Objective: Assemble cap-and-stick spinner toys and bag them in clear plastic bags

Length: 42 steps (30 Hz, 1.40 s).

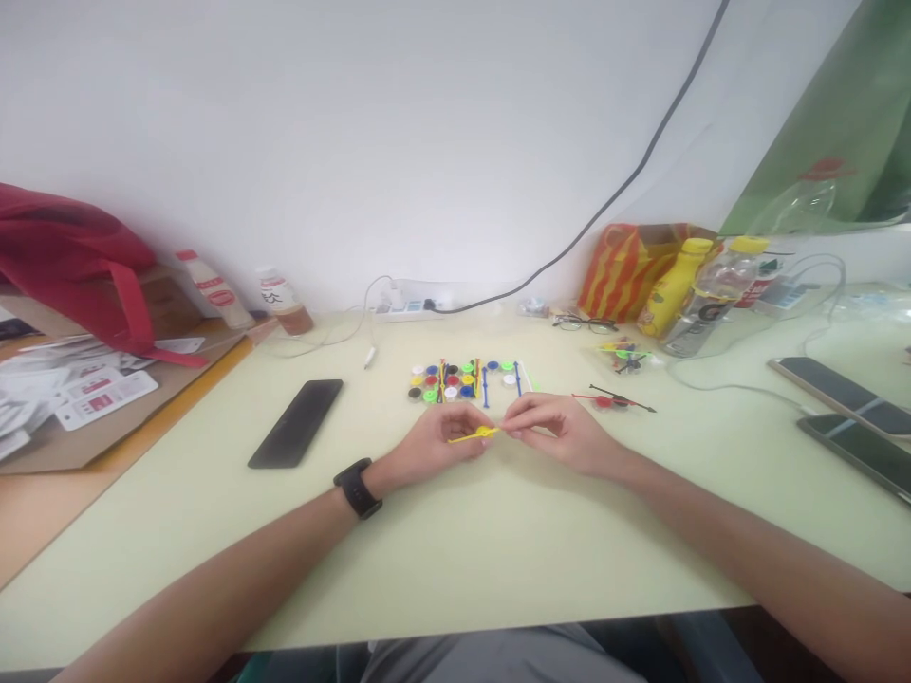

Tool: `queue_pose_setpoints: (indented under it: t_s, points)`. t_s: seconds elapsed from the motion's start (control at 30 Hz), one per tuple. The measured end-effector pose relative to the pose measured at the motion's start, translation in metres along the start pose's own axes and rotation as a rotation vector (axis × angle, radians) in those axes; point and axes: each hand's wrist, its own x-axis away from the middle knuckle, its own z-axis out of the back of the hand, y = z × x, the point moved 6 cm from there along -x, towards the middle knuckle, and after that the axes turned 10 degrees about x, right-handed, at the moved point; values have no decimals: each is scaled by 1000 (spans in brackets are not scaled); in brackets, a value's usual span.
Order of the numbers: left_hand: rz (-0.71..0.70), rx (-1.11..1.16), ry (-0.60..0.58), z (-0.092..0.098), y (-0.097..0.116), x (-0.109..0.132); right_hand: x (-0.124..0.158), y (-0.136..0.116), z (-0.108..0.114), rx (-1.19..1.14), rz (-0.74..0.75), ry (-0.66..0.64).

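A thin yellow plastic stick with a round hub [485,432] is held above the table in front of me. My left hand [441,438] pinches it near the hub, with a black watch on that wrist. At its right end, the fingertips of my right hand [562,432] are pressed together on the stick. Just beyond my hands lie several small coloured discs [431,382] in rows, with upright-laid sticks such as a blue one [485,387] among them. To the right of my right hand lies a red and black piece [612,402] made of sticks and discs.
A black phone [295,424] lies at left, two more phones [846,394] at right. Bottles [673,285] and a striped bag [616,270] stand at back right. More coloured pieces [626,357] lie before them. A power strip [405,311] and cable run along the wall.
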Motion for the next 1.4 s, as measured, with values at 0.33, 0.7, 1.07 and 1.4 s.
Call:
queue_pose_setpoints:
  t_s: [0.33, 0.7, 1.07, 1.4]
  points:
    - [-41, -41, 34, 1, 3, -1, 3, -10, -2, 275, 195, 54]
    - [-286, -397, 44, -7, 13, 8, 4, -2, -8, 248, -19, -128]
    - [-317, -491, 7, -11, 20, 11, 3, -2, -10, 233, -19, -161]
    - [-127, -54, -62, -14, 15, 7, -1, -4, 2, 128, -37, -35]
